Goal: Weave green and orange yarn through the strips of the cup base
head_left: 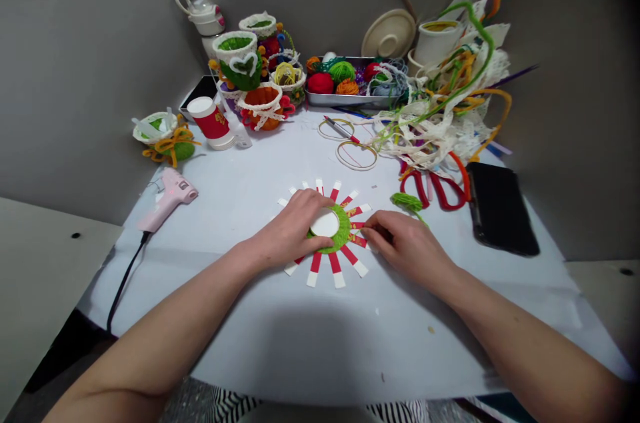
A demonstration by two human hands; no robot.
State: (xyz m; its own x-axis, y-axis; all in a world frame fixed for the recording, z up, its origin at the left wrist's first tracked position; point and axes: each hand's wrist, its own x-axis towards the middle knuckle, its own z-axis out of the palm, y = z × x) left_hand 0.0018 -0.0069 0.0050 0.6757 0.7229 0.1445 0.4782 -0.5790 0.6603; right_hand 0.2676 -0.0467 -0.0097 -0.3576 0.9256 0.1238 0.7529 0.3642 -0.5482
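Observation:
A paper cup (334,263) lies with its wall cut into several red and white strips, fanned out flat around a white round base. Green yarn (343,226) forms a ring around that base, laid over the inner ends of the strips. My left hand (296,226) grips the cup, thumb at the near side of the ring and fingers at the far side, covering the left strips. At the right-hand strips, my right hand (403,236) is closed in a pinch on the yarn, whose strand is mostly hidden. A small green yarn bundle (407,202) lies just beyond it, its tail running toward this hand.
A pink glue gun (173,196) with a black cord lies left. Red-handled scissors (434,188) and a black phone (504,208) are at right. Behind stand decorated yarn baskets (263,106), a metal tray (345,100) of yarn balls and a heap of lace (450,130).

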